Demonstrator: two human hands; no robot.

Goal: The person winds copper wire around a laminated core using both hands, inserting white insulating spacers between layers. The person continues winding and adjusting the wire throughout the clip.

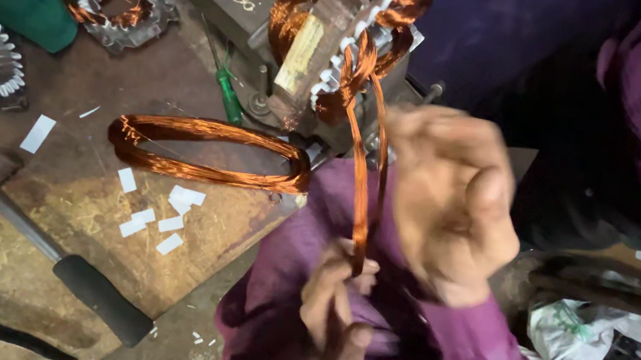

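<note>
Two hands are working one copper coil; your left hand is pinching its lower loop between closed fingers while it is hanging from the stator; your right hand, blurred, is curling beside the strands, grip unclear; pulling sideways is likely scraping enamel on the slot edges or kinking wire.
</note>
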